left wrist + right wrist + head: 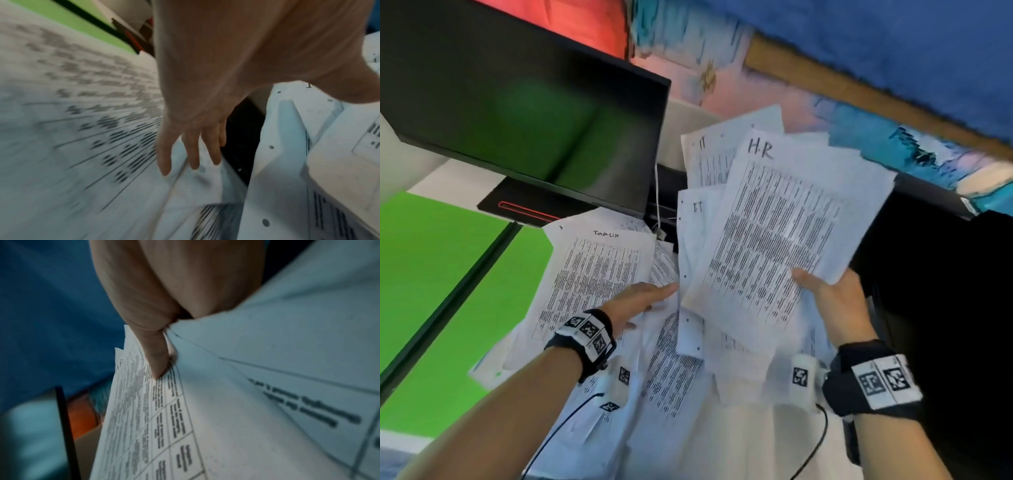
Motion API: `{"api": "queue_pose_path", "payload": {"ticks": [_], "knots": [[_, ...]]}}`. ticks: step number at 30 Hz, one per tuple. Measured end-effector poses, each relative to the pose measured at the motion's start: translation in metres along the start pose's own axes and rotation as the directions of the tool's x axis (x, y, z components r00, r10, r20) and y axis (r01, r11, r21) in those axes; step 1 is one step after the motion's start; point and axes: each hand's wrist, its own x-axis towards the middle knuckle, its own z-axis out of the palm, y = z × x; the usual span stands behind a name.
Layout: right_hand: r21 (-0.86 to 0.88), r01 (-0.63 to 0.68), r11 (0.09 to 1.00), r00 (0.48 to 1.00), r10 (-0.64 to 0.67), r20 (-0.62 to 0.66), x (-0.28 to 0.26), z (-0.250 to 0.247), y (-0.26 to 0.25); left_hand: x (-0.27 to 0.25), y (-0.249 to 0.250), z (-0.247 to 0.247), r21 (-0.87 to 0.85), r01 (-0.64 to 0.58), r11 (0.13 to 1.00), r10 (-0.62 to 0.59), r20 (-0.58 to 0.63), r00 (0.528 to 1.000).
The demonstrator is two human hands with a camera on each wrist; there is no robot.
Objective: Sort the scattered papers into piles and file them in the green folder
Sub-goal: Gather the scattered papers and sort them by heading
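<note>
My right hand (825, 294) grips a fanned stack of printed sheets (777, 240) lifted off the desk, thumb on top; the front sheet is marked "H.R", and sheets marked "IT" (700, 202) show behind it. The right wrist view shows the thumb (156, 356) pressing on that stack (226, 402). My left hand (643, 298) reaches with straight fingers (193, 154) over the loose papers on the desk (72, 129), touching the sheets near the held stack's lower left edge. A sheet headed "Task List" (599, 270) lies flat to its left. The green folder (431, 291) lies open at the far left.
A dark monitor (517, 113) on its stand (530, 209) hangs over the desk's back left. More printed sheets (671, 377) cover the desk in front of me. A white cable (657, 202) drops behind the papers. A black surface (935, 308) lies to the right.
</note>
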Motion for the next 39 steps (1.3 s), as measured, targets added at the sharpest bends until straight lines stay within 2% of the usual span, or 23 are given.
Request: {"api": "queue_pose_path", "payload": {"ticks": [3, 7, 11, 13, 15, 17, 20, 22, 26, 29, 31, 32, 34, 36, 38, 39], "knots": [[0.112, 0.106, 0.988, 0.994, -0.108, 0.016, -0.007, -0.006, -0.029, -0.015, 0.043, -0.002, -0.023, -0.241, 0.97, 0.239, -0.066, 0.969], [0.313, 0.204, 0.927, 0.975, -0.222, 0.022, -0.013, 0.006, -0.043, -0.03, 0.106, -0.016, -0.09, -0.509, 0.856, 0.496, -0.134, 0.858], [0.494, 0.291, 0.819, 0.953, -0.294, -0.073, -0.005, 0.028, -0.046, -0.043, 0.136, -0.021, -0.041, -0.659, 0.751, 0.631, -0.246, 0.735], [0.537, 0.276, 0.797, 0.949, -0.315, -0.02, -0.004, 0.041, -0.043, -0.045, 0.136, -0.021, -0.043, -0.703, 0.71, 0.662, -0.297, 0.688], [0.519, 0.205, 0.83, 0.96, -0.274, 0.059, -0.003, 0.053, -0.033, -0.042, 0.128, -0.023, -0.03, -0.728, 0.685, 0.684, -0.318, 0.657], [0.444, 0.128, 0.887, 0.971, -0.203, 0.124, -0.001, 0.066, -0.014, -0.034, 0.114, -0.025, -0.017, -0.707, 0.707, 0.657, -0.353, 0.666], [0.292, 0.02, 0.956, 0.987, -0.065, 0.146, 0.002, 0.084, 0.014, -0.025, 0.092, -0.025, -0.059, -0.632, 0.773, 0.566, -0.387, 0.728], [0.228, -0.04, 0.973, 0.986, 0.001, 0.169, 0.004, 0.093, 0.034, -0.017, 0.079, -0.024, -0.045, -0.596, 0.802, 0.536, -0.387, 0.75], [0.192, -0.043, 0.98, 0.988, 0.014, 0.152, 0.01, 0.099, 0.047, -0.011, 0.075, -0.021, -0.004, -0.595, 0.804, 0.527, -0.459, 0.715], [0.175, -0.029, 0.984, 0.997, 0.017, 0.07, 0.019, 0.09, 0.055, -0.019, 0.087, -0.024, -0.114, -0.64, 0.76, 0.505, -0.516, 0.691], [0.166, -0.089, 0.982, 0.995, 0.095, -0.027, 0.022, 0.08, 0.062, -0.025, 0.097, -0.033, -0.239, -0.69, 0.684, 0.485, -0.557, 0.674], [0.221, -0.143, 0.965, 0.988, 0.153, -0.031, 0.021, 0.077, 0.064, -0.027, 0.099, -0.038, -0.329, -0.707, 0.626, 0.478, -0.554, 0.681], [0.422, -0.224, 0.878, 0.974, 0.22, 0.059, 0.017, 0.073, 0.067, -0.031, 0.101, -0.045, -0.513, -0.669, 0.538, 0.445, -0.5, 0.743], [0.562, -0.284, 0.777, 0.959, 0.231, 0.166, 0.011, 0.074, 0.059, -0.033, 0.095, -0.043, -0.628, -0.567, 0.533, 0.403, -0.4, 0.823], [0.557, -0.265, 0.787, 0.964, 0.194, 0.185, 0.011, 0.073, 0.048, -0.031, 0.082, -0.042, -0.668, -0.491, 0.559, 0.37, -0.329, 0.869], [0.523, -0.233, 0.82, 0.972, 0.184, 0.145, 0.012, 0.072, 0.042, -0.03, 0.073, -0.047, -0.673, -0.487, 0.557, 0.348, -0.344, 0.872]]}}
